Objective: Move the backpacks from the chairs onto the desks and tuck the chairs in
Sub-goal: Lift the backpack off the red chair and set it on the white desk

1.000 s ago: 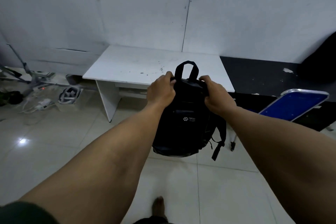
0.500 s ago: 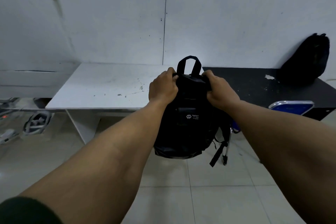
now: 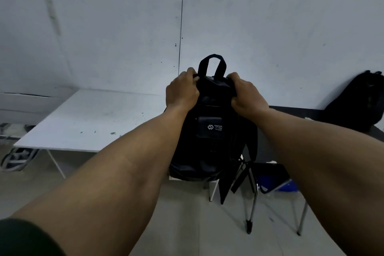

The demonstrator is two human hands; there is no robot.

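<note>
Scanning from the left edge: a grey device is lying on the tiled floor, partly under the white desk. The desk is standing against the white wall, its top scuffed with small dark marks. Right of it, the left hand is gripping the top left corner of the black backpack, fingers curled over the fabric. The backpack is hanging upright in the air in front of the seam where the white desk is meeting the black desk; its carry loop is standing up between the two hands and loose straps are dangling below. The right hand is clutching the top right corner in the same way, fingers bunched into the material. Below and right, a blue-seated chair on metal legs is standing on the floor, partly hidden behind the right forearm. Farthest right, a second black backpack is sitting on the black desk, leaning against the wall.
</note>
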